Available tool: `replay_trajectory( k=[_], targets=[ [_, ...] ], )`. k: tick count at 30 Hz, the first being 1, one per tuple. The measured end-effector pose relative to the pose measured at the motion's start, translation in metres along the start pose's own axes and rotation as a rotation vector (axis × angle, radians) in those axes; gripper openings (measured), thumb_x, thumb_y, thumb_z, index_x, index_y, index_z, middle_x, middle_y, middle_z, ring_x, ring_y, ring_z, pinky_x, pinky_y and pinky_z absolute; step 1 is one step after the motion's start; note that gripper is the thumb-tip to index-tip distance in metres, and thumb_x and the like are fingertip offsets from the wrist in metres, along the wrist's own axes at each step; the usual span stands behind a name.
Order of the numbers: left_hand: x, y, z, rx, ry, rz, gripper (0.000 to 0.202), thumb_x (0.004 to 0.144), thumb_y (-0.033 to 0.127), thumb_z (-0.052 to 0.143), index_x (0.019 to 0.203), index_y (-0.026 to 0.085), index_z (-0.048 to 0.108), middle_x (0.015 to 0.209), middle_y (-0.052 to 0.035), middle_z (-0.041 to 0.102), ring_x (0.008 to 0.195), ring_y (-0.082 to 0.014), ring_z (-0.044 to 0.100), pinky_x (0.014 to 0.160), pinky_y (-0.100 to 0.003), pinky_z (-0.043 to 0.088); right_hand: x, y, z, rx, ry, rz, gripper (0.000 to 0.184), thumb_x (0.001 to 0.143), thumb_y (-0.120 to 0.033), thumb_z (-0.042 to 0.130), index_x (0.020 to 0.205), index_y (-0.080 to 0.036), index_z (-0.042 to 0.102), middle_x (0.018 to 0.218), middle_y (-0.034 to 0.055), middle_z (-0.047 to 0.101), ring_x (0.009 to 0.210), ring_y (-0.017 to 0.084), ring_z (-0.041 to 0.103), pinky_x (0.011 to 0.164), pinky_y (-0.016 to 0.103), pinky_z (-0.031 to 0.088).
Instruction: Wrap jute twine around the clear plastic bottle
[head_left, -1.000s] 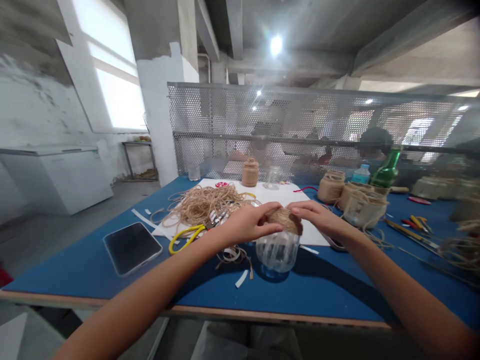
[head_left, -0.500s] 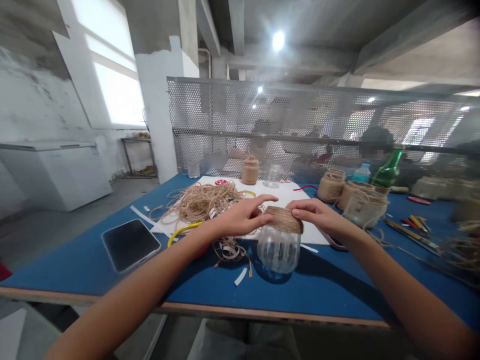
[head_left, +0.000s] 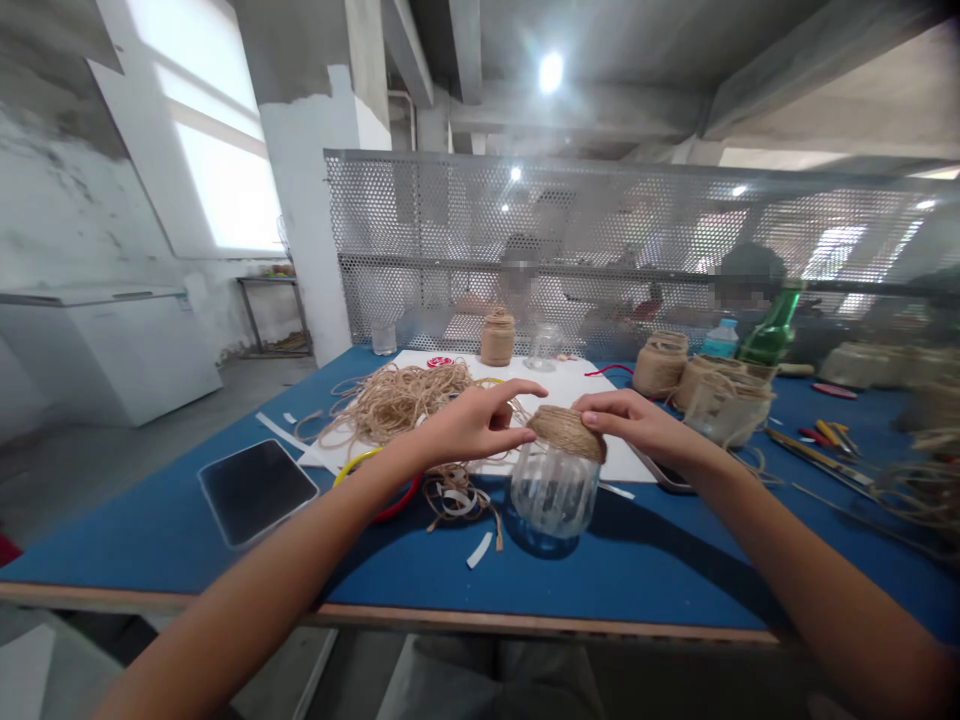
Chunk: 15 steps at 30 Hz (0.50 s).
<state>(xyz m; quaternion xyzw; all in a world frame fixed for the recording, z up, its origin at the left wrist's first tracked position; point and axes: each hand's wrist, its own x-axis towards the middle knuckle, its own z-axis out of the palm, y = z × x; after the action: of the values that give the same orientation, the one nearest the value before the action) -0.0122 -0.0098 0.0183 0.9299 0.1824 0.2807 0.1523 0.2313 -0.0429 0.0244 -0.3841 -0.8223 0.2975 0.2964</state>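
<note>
Gripping twine-necked jar point(head_left: 555, 490): right hand point(head_left: 628, 421) | left hand point(head_left: 480, 418): fingers parted | blue tabletop point(head_left: 645, 580) between jar and front edge point(head_left: 480, 620)

Twine point(head_left: 401, 400) partly behind left hand point(head_left: 471, 422)

Clear glass jar point(head_left: 553, 497) — brown twine point(head_left: 564, 430) wrapping top.

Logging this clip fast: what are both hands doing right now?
Left hand: open, thumb beside the brown twine-wrapped neck of a clear ribbed glass jar.
Right hand: closed, pinching that neck.
</note>
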Motion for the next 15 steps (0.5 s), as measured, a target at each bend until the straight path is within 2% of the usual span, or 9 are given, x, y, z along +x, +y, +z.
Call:
replay_trajectory(
  k=[5,10,15],
  targets=[
    [0.001,-0.005,0.005,0.074,-0.016,-0.042,0.044,0.083,0.038,0.050,0.122,0.019,0.042,0.050,0.0090,0.034,0.046,-0.0081,0.034,0.049,-0.019,0.026,-0.001,0.003,0.000,0.015,-0.010,-0.010,0.030,0.085,-0.039,0.047,0.083,-0.013,0.062,0.075,0.0029,0.056,0.071,0.014,0.047,0.063,0.025,0.034],
    [0.002,-0.010,0.008,0.012,-0.076,-0.080,0.047,0.084,0.042,0.048,0.125,0.019,0.040,0.049,0.0089,0.031,0.046,-0.0089,0.033,0.048,-0.020,0.025,-0.002,0.007,0.001,0.038,-0.009,-0.001,0.029,0.084,-0.039,0.048,0.084,-0.013,0.062,0.078,0.0034,0.057,0.073,0.014,0.048,0.064,0.025,0.035],
    [0.002,-0.011,0.008,-0.045,-0.087,-0.094,0.049,0.084,0.042,0.049,0.126,0.019,0.041,0.050,0.0080,0.032,0.046,-0.0088,0.033,0.048,-0.020,0.026,-0.002,0.008,-0.001,0.062,-0.028,-0.005,0.031,0.083,-0.041,0.049,0.085,-0.013,0.063,0.083,0.0051,0.060,0.077,0.016,0.051,0.067,0.027,0.038]
  ],
)
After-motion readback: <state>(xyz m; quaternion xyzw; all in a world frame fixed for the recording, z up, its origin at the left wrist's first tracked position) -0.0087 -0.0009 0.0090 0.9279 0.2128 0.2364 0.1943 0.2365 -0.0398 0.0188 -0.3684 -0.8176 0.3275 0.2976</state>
